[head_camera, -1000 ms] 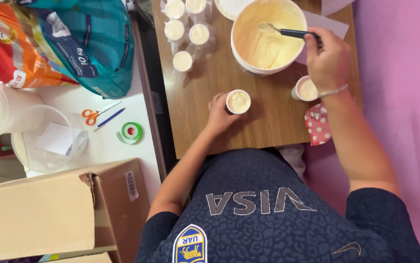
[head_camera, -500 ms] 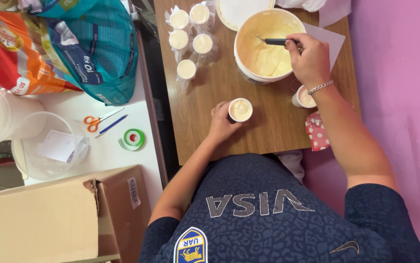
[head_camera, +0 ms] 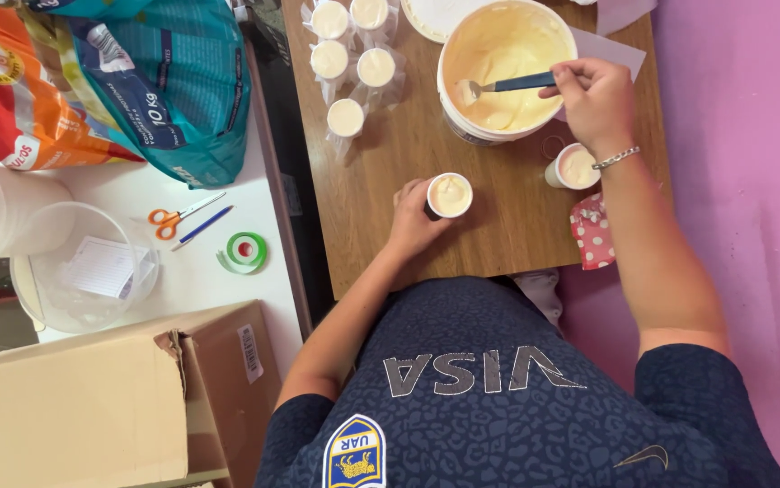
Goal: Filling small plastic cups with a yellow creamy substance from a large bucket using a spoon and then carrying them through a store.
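Centrally, small cup filled with pale cream, upright on brown wooden table, near its front edge. Left hand wrapped around cup's near side, grip closed on it. Right hand at rim of large cream-filled bowl, grip pinched shut on dark handle of spoon; spoon's pale head coated, resting in the cream. Second filled cup just beside right wrist, below the bowl. Five more filled cups in clear wrappers, clustered at far left of table, well apart from held cup. Red dotted cloth at right table edge. On adjacent white surface: orange-handled scissors, blue pen, green tape roll, clear plastic tub. Cardboard box at lower left; large printed sacks at upper left.
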